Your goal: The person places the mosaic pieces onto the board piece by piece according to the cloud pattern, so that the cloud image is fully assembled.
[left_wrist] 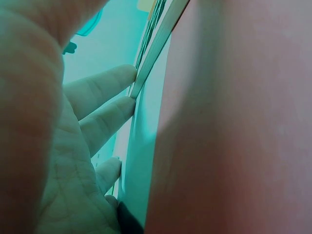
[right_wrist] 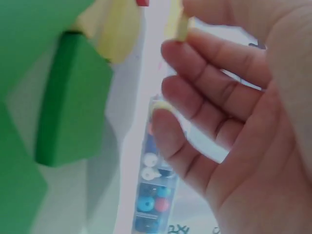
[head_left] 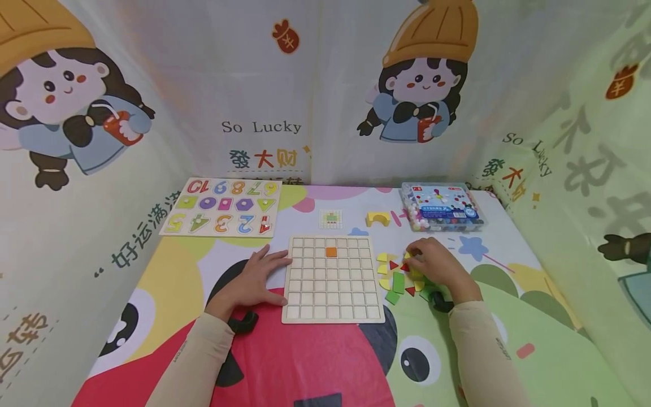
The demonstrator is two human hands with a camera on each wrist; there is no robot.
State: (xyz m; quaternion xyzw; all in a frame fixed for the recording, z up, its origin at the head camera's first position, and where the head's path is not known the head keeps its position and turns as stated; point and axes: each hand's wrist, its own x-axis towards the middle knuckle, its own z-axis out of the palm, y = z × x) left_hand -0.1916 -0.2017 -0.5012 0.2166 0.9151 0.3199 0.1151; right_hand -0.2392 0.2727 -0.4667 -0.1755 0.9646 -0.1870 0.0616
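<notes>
- Your left hand [head_left: 256, 278]: lies flat on the table cover, fingers straight and spread, fingertips [left_wrist: 127, 73] touching the left edge of the wooden grid board [head_left: 333, 279]. It holds nothing.
- Your right hand [head_left: 436, 265]: rests over the pile of coloured shape pieces [head_left: 397, 276] just right of the board. The fingers are curled, and the wrist view shows a small yellow piece [right_wrist: 181, 25] pinched at the fingertips. From the head view, the hand hides that piece.
- Wooden grid board: lies flat at the table's centre, between your two hands. One orange square tile [head_left: 331, 252] sits in a cell of the second row from the far edge, near the middle column. The other cells show bare wood.
- Coloured shape pieces: yellow, red and green, loose on the cover, touching or just beside one another. A green block [right_wrist: 73, 97] shows large in the right wrist view.
- Small pattern card [head_left: 331, 219]: lies beyond the board's far edge.
- Yellow arch block [head_left: 378, 219]: stands just right of the card.
- Clear box of beads [head_left: 440, 207]: lid closed, at the far right of the table.
- Number puzzle board [head_left: 222, 207]: lies at the far left, well apart from your hands.
</notes>
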